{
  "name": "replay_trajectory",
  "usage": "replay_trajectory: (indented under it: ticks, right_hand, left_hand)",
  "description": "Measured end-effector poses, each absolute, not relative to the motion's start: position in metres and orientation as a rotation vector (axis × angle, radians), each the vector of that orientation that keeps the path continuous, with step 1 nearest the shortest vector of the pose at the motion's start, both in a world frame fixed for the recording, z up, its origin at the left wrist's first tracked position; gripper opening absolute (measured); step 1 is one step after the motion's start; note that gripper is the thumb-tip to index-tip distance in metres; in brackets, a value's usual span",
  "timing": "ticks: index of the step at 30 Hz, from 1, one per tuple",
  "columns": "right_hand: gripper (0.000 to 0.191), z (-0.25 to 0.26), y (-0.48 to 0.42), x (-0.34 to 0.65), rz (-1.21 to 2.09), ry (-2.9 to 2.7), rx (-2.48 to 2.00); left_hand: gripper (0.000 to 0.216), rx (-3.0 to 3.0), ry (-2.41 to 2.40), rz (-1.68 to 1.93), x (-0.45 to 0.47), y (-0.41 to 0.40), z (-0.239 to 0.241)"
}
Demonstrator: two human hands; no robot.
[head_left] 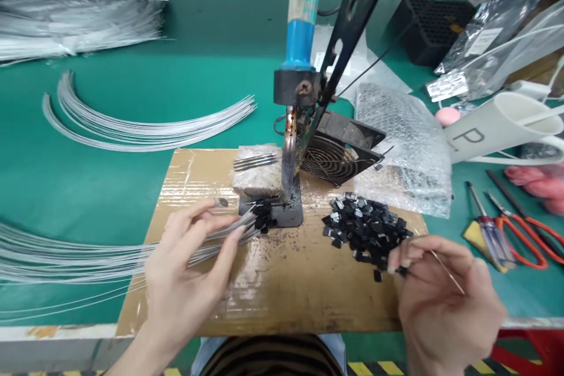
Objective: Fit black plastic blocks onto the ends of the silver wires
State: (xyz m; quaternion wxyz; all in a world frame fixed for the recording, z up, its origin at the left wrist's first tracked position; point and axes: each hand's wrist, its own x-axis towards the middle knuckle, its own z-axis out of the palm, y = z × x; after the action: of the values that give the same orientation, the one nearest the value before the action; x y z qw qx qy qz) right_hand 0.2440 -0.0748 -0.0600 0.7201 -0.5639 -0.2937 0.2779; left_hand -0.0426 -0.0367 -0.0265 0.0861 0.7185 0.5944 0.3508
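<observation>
My left hand is closed around a bundle of thin grey cables, with thumb and fingertips near their right ends. Small black connectors cluster at those ends, just below the soldering iron's tip. On the right, my right hand is closed, with a thin metallic wire running across its fingers. Its thumb and fingertips pinch at the edge of a heap of small black connectors; a dark piece shows under them, partly hidden.
The blue-handled soldering iron hangs on a black bracket over a cardboard sheet. Behind it sits a small fan. Another cable bundle lies at the left. Orange-handled scissors, a screwdriver and a white mug stand right.
</observation>
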Motion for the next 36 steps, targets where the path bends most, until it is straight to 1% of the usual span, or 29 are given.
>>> replay_trajectory:
  ticks: [2,3,6,10,13,16,22,30,36]
  right_hand:
    - [0.044,-0.064,-0.077,0.247,0.61,-0.64,-1.268]
    - [0.047,-0.066,-0.078,0.248,0.61,-0.637,-1.27]
    - [0.048,-0.071,-0.077,0.249,0.595,-0.635,-1.265]
    - [0.045,-0.073,-0.075,0.247,0.541,-0.64,-1.316]
    - [0.045,-0.073,-0.075,0.246,0.539,-0.652,-1.343]
    - [0.044,-0.073,-0.076,0.246,0.554,-0.672,-1.348]
    - [0.036,-0.071,-0.076,0.243,0.547,-0.695,-1.364]
    - [0.036,-0.071,-0.077,0.24,0.55,-0.692,-1.395]
    - [0.031,-0.07,-0.077,0.237,0.519,-0.713,-1.369]
  left_hand:
    - [0.012,2.158,1.785,1.01,-0.054,-0.022,-0.014]
    - [0.014,2.2,1.827,0.922,-0.06,-0.009,-0.009]
    - [0.034,2.211,1.922,0.836,-0.079,0.05,-0.006]
    - [0.021,2.212,1.973,0.718,-0.094,0.139,-0.027]
    - [0.013,2.215,1.975,0.68,-0.096,0.174,-0.043]
    - [0.015,2.208,1.987,0.734,-0.096,0.178,-0.048]
    - [0.016,2.158,1.929,0.911,-0.108,0.156,-0.034]
    - [0.017,1.947,1.713,1.202,-0.108,0.128,-0.019]
    - [0.011,1.842,1.662,1.303,-0.104,0.122,-0.018]
